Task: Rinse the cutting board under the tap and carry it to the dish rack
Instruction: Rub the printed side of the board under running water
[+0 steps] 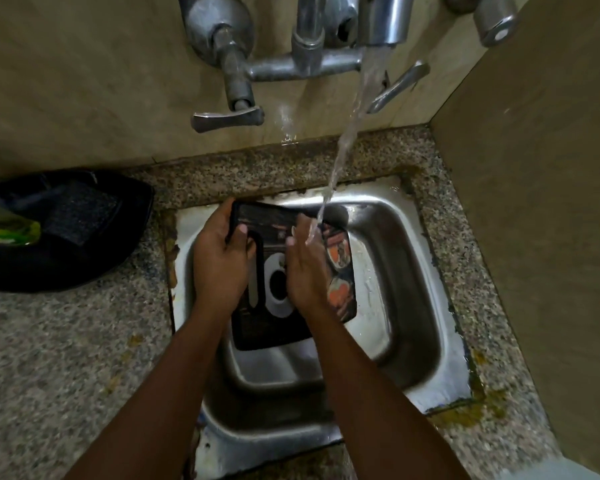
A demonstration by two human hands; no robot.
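You have one cutting board (274,271) over the one sink (413,271), two hands (219,261) (305,268) on it, one running tap spout (381,19) above the sink, three lever handles (227,120) (397,86) (496,24), and one black tray (66,237) left of the sink.

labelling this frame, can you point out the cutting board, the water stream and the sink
cutting board (274,332): head view, bare dark lower part of its face
water stream (347,140): head view, middle of the falling jet
sink (409,258): head view, right inner wall
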